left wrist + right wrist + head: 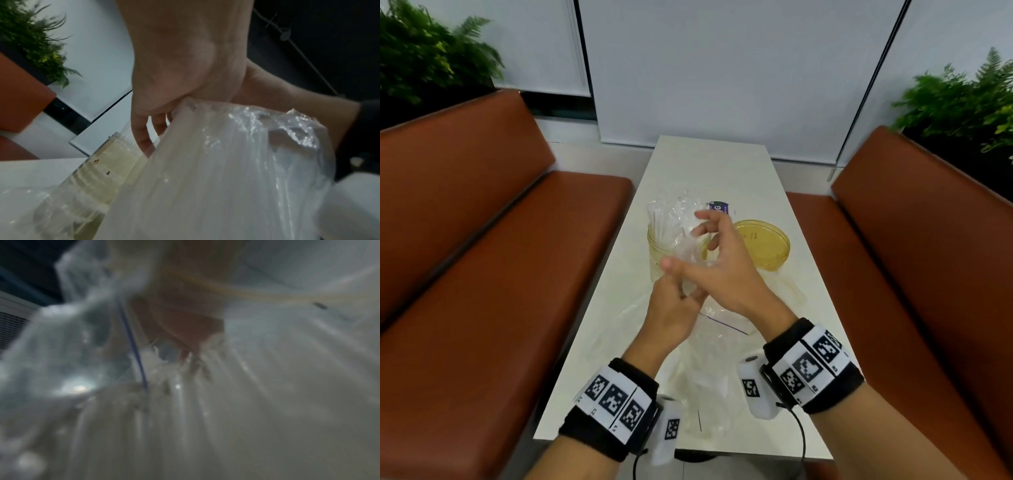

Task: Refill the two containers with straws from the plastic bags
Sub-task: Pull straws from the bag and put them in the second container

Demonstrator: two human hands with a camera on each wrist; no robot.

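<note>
Two clear yellowish containers stand mid-table. The left container (656, 255) (107, 162) holds white straws (659, 224) and the crumpled end of a clear plastic bag (681, 219) (226, 170) (257, 402). The right container (786, 253) looks empty. My left hand (673, 306) (174, 73) grips the bag's near end just in front of the left container. My right hand (722, 263) (180, 324) crosses above it, thumb and curled fingers round the bag over the container's mouth. The right wrist view is blurred; it shows only plastic and fingers.
More clear plastic bags (709, 380) lie on the white table (722, 164) between my wrists and the containers. A purple label (719, 207) lies behind the containers. Brown benches (482, 274) (935, 267) flank the table, with plants behind them.
</note>
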